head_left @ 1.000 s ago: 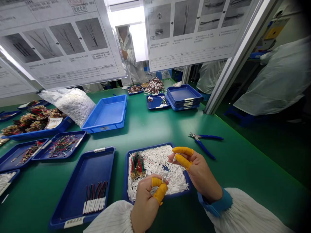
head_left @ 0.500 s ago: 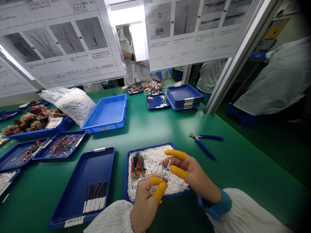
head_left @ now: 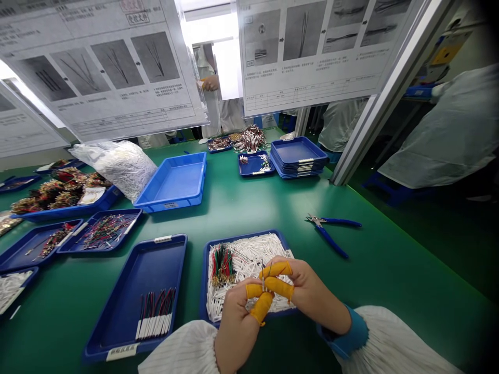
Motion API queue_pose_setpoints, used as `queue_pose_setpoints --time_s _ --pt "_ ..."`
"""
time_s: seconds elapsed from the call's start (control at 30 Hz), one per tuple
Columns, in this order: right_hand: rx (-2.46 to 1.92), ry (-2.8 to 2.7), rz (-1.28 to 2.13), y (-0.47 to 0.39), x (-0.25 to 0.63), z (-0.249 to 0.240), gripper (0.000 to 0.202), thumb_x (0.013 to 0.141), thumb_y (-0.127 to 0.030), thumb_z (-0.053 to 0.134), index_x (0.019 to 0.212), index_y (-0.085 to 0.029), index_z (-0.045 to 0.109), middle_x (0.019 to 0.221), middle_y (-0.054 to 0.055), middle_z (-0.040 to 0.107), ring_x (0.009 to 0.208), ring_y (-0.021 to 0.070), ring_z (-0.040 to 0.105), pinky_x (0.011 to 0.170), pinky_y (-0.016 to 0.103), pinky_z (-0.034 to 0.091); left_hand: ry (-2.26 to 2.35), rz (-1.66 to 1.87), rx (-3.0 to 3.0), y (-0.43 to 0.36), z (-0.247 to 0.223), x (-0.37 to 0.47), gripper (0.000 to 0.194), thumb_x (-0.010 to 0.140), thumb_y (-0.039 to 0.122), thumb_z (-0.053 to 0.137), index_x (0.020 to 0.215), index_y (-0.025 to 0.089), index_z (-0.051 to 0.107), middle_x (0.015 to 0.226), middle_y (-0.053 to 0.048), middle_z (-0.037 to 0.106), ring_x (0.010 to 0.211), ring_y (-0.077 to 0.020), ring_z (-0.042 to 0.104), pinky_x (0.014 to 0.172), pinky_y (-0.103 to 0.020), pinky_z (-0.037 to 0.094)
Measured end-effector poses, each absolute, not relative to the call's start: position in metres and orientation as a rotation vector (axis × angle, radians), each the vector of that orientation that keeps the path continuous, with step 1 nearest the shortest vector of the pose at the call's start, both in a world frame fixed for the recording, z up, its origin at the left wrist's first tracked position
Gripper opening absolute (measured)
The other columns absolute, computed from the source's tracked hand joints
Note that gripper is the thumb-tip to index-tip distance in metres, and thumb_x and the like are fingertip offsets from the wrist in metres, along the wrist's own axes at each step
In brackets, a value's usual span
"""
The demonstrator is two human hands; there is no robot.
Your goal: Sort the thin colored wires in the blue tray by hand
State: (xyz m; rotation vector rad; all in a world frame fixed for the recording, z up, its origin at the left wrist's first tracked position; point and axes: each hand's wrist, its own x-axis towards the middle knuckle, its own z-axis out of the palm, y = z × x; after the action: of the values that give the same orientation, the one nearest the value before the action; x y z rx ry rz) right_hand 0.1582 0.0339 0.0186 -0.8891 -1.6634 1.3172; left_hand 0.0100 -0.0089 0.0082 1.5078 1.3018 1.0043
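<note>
Through the head camera I've got both hands meeting over the near half of a blue tray [head_left: 204, 283], and this is fiddly stuff! To my mind the left pinch wants to be firm and the wire ends even; the right wants a lighter touch, since a thin tube could flatten and fine strands could buckle. Short, straight moves, tube and wires in one line, I'd say.

Now the grip: the left hand [head_left: 239, 317] has its yellow-covered thumb and forefinger pressed together on thin wires [head_left: 263, 269], their tips poking up. The right hand [head_left: 306, 285] faces it, thumb and forefinger pinching, as far as I can make out, a small white tube [head_left: 263, 284], mostly hidden. So wires and tube sit right between the two hands, at the fingertips.

Below, loose white tubes [head_left: 249, 252] fill the tray, and a wire bundle [head_left: 222, 262] lies toward its far left corner. Over toward the right edge of the desk [head_left: 230, 208], blue-handled cutters [head_left: 331, 241] rest with handles apart.
</note>
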Motion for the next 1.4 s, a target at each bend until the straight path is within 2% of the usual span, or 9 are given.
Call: queue_pose_setpoints --time_s 0.13,0.27,0.47,0.63,0.93,1.1,1.2,1.4 --pt "-0.942 -1.516 1.398 0.035 0.158 0.016 0.008 0.073 -0.026 0.062 0.071 -0.019 0.065 0.070 0.002 0.062 0.067 0.0162 0.057 0.064 0.029 0.046 1.385 1.030 1.460 -0.009 0.007 0.010 0.004 0.069 0.016 0.062 0.073 0.016 0.063 0.076 -0.003 0.065 0.074 -0.0183 0.059 0.070 -0.028 0.046" --pt "-0.951 -1.422 1.459 0.036 0.158 0.011 0.005 0.069 -0.024 0.065 0.069 -0.019 0.063 0.068 0.001 0.062 0.065 0.0151 0.056 0.064 0.028 0.046 1.347 1.006 1.511 -0.010 0.008 0.009 0.007 0.074 0.018 0.059 0.073 0.017 0.065 0.076 -0.004 0.066 0.073 -0.0181 0.060 0.069 -0.028 0.046" --pt "-0.987 -1.546 1.461 0.032 0.156 0.009 0.014 0.064 -0.028 0.070 0.065 -0.018 0.060 0.064 0.000 0.058 0.059 0.0138 0.052 0.059 0.027 0.045 1.345 1.032 1.622 -0.009 0.008 0.008 0.005 0.072 0.020 0.063 0.074 0.017 0.066 0.073 -0.003 0.066 0.069 -0.0172 0.060 0.065 -0.025 0.046" --pt "-0.945 -1.522 1.519 0.033 0.156 0.013 0.017 0.068 -0.032 0.067 0.072 -0.017 0.060 0.071 0.002 0.058 0.069 0.0160 0.054 0.067 0.030 0.045 1.312 1.008 1.645 -0.009 0.008 0.009 0.005 0.072 0.017 0.061 0.069 0.016 0.065 0.070 -0.003 0.065 0.066 -0.0156 0.059 0.063 -0.023 0.046" --pt "-0.957 -1.581 1.515 0.031 0.155 0.015 0.020 0.065 -0.031 0.070 0.063 -0.015 0.057 0.062 0.000 0.054 0.060 0.0132 0.049 0.058 0.026 0.043 1.349 0.944 1.712 -0.008 0.006 0.010 0.007 0.071 0.020 0.063 0.068 0.015 0.066 0.065 -0.003 0.064 0.062 -0.0155 0.058 0.059 -0.022 0.044" --pt "-0.964 -1.634 1.381 0.031 0.155 0.018 0.017 0.071 -0.032 0.064 0.073 -0.016 0.060 0.073 0.003 0.058 0.069 0.0159 0.054 0.066 0.028 0.045 1.419 0.990 1.685 -0.008 0.006 0.007 0.012 0.072 0.023 0.062 0.065 0.014 0.063 0.065 -0.003 0.063 0.062 -0.0158 0.058 0.060 -0.023 0.045" --pt "-0.946 -1.687 1.279 0.033 0.156 0.015 0.021 0.077 -0.033 0.057 0.065 -0.016 0.057 0.067 0.002 0.055 0.063 0.0143 0.051 0.061 0.027 0.044 1.433 1.025 1.670 -0.008 0.003 0.006 0.013 0.072 0.022 0.061 0.062 0.014 0.061 0.062 -0.003 0.061 0.059 -0.0147 0.057 0.056 -0.021 0.044" --pt "-0.933 -1.745 1.222 0.032 0.154 0.011 0.027 0.074 -0.037 0.059 0.059 -0.015 0.055 0.062 0.002 0.053 0.058 0.0133 0.049 0.055 0.025 0.040 1.391 1.155 1.710 -0.006 -0.009 0.006 0.017 0.069 0.020 0.062 0.054 0.014 0.060 0.055 0.000 0.058 0.051 -0.0117 0.053 0.051 -0.019 0.040"
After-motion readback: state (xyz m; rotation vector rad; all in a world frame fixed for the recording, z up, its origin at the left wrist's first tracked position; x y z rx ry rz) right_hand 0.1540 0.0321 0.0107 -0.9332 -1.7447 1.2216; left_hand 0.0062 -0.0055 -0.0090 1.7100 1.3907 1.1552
